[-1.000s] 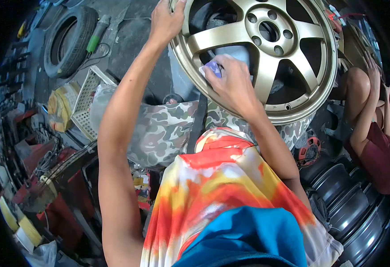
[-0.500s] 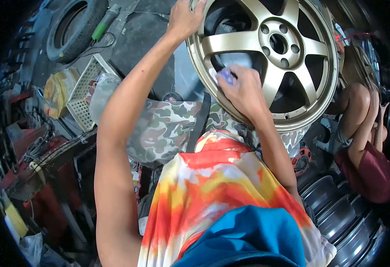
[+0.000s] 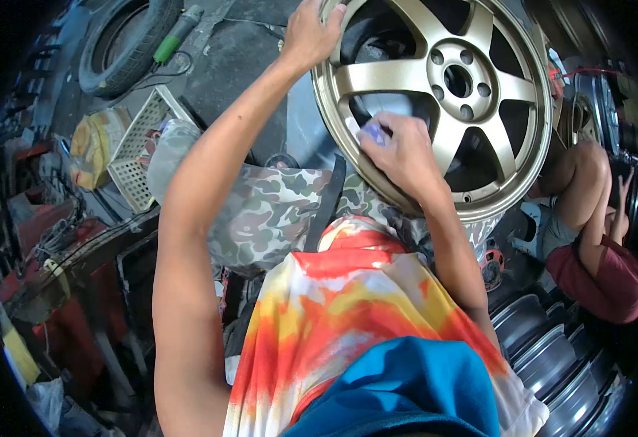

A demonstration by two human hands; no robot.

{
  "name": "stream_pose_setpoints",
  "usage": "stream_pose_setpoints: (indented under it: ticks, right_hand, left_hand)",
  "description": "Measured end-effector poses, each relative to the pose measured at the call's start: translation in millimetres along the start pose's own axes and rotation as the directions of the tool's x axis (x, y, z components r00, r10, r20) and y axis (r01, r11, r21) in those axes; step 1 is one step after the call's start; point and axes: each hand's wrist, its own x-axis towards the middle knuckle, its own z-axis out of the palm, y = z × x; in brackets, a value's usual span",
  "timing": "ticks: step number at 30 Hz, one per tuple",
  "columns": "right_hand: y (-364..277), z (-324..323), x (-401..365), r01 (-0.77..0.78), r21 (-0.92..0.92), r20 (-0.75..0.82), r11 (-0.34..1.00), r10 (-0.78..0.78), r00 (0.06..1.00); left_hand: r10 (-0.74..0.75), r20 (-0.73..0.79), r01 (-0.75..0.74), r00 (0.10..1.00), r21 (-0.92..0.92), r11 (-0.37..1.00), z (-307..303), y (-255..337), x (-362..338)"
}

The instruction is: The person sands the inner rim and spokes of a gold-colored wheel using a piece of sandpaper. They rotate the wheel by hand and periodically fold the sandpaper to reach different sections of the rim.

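A bronze wheel rim [image 3: 435,80] with several spokes and a round centre hole leans over my camouflage-clad legs. At its upper left edge, my left hand [image 3: 313,30] is closed around the outer lip. My right hand [image 3: 400,151] is closed on a small purple and white cloth [image 3: 374,133], pressed against the lower left part of the rim's edge. Most of the cloth is hidden by my fingers.
A tyre [image 3: 126,47] and a green-grey power tool [image 3: 178,35] lie at the upper left. Below them are a cream basket [image 3: 133,171] and a yellow roll [image 3: 93,149]. Stacked dark rims [image 3: 552,357] stand at lower right. Another person [image 3: 599,277] crouches at right.
The wheel rim has shifted slightly right and down in view, with both my hands. At right the other person's arms have moved a little, and a rim behind them shows more.
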Motion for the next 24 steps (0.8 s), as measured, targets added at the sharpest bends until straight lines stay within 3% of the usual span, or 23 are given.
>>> stream_pose_setpoints:
  ticks: [5, 7, 9, 13, 16, 19, 24]
  right_hand:
    - [-1, 3, 9, 0.039, 0.006, -0.013, 0.999, -0.039, 0.999]
    - [6, 0, 3, -0.005, -0.049, 0.076, 0.999, 0.009, 0.997]
    - [3, 2, 7, 0.021, -0.053, 0.055, 0.998, -0.018, 0.998]
    - [-6, 0, 11, 0.063, -0.038, -0.006, 0.997, -0.064, 0.998]
    - [-3, -3, 9, -0.036, -0.021, 0.106, 0.999, 0.038, 0.994]
    - [-5, 5, 18, 0.037, -0.033, -0.014, 0.999, -0.038, 0.999]
    - [-3, -8, 12, -0.003, -0.001, 0.079, 1.0, 0.003, 0.997]
  left_hand:
    - [-0.001, 0.001, 0.001, 1.0, 0.022, 1.0, 1, -1, -4]
    - [-0.008, -0.014, 0.008, 1.0, 0.024, 1.0, 3, -4, -1]
    - [0.051, -0.016, -0.051, 0.999, 0.009, 0.999, 6, -6, -1]
    - [0.02, -0.028, -0.019, 0.999, 0.014, 1.0, 2, -3, -2]
    - [-0.002, 0.015, 0.002, 1.0, 0.003, 1.0, 3, -2, -2]
    - [0.006, 0.009, -0.006, 1.0, 0.0, 1.0, 2, 0, -2]
    - [0.002, 0.018, -0.002, 1.0, -0.026, 1.0, 3, -1, -2]
